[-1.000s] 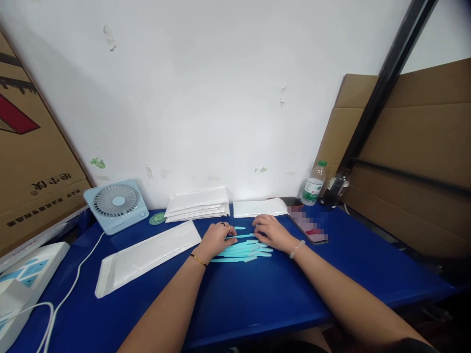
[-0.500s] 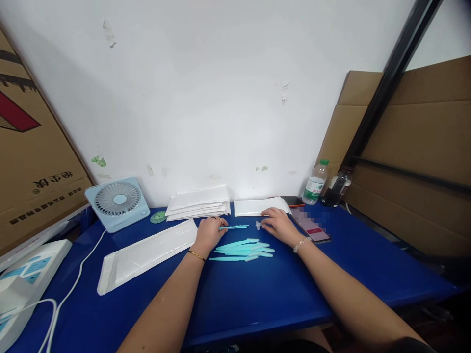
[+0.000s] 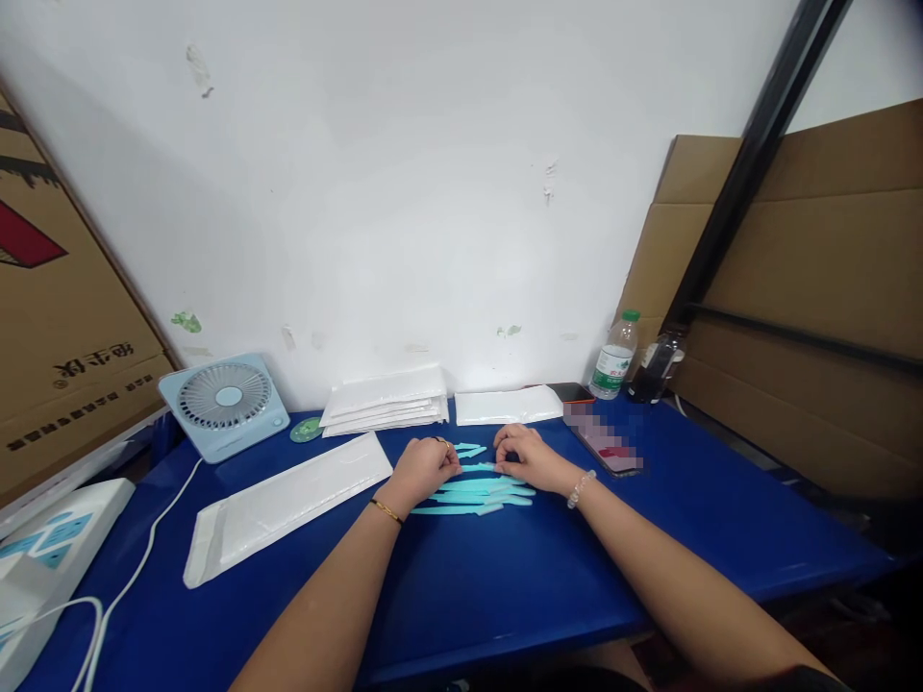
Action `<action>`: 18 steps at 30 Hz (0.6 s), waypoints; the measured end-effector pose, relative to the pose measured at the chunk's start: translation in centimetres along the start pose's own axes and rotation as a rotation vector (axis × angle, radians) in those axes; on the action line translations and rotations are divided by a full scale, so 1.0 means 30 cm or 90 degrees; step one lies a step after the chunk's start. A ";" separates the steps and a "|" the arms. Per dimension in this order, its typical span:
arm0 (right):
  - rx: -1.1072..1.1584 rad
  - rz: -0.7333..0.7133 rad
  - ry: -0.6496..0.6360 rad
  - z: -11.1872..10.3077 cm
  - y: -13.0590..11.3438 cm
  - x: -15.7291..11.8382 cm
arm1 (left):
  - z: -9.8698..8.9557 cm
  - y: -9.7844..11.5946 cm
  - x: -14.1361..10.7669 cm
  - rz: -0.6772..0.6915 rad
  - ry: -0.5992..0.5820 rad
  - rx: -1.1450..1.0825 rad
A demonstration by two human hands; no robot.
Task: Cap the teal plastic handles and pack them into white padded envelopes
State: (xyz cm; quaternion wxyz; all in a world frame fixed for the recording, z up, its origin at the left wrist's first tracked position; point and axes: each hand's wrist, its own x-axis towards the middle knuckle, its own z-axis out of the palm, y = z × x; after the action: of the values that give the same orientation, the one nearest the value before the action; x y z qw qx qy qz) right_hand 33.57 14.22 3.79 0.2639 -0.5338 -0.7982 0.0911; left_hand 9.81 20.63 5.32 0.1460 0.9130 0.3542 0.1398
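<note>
My left hand is closed, thumb and fingertips pinching the left end of a teal eyebrow razor. At its other end, my right hand has its fingertips closed on the tip. Just below the hands, several more teal eyebrow razors lie loosely side by side on the blue table, their left ends partly covered by my left hand. Behind the held one, two teal razors rest between the hands. Whether a small cap is in my right fingers is hidden.
A long white padded envelope lies left of my left hand. Further back are stacked white envelopes, another white envelope, a blue fan and a green disc. Phones, a water bottle and a dark jar stand right.
Both hands have come closer together over the razor pile and now meet at one razor. The razors my left hand held lie behind. The small translucent piece at my right fingers no longer shows.
</note>
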 end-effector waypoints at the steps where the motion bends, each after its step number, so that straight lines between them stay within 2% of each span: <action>1: -0.008 0.014 0.020 -0.007 0.013 0.001 | -0.008 -0.007 0.001 -0.010 0.021 0.018; 4: -0.043 0.070 0.068 -0.035 0.051 -0.002 | -0.027 -0.034 0.000 -0.064 0.065 0.049; 7: -0.052 0.080 0.052 -0.064 0.059 -0.022 | -0.031 -0.043 -0.002 -0.083 0.072 0.025; 12: -0.017 0.026 -0.086 -0.084 0.005 -0.061 | -0.027 0.009 -0.014 -0.009 0.017 -0.031; 15: -0.020 0.029 -0.104 -0.080 -0.025 -0.067 | -0.021 0.039 -0.021 0.045 -0.031 -0.052; 18: -0.023 0.013 -0.099 -0.072 -0.043 -0.064 | -0.007 0.050 -0.021 0.047 -0.066 -0.048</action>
State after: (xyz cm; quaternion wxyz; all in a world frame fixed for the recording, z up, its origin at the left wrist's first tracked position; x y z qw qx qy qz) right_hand 34.20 11.66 5.54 0.1903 -0.5382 -0.8121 0.1206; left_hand 10.18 19.18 5.98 0.1936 0.9252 0.3069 0.1108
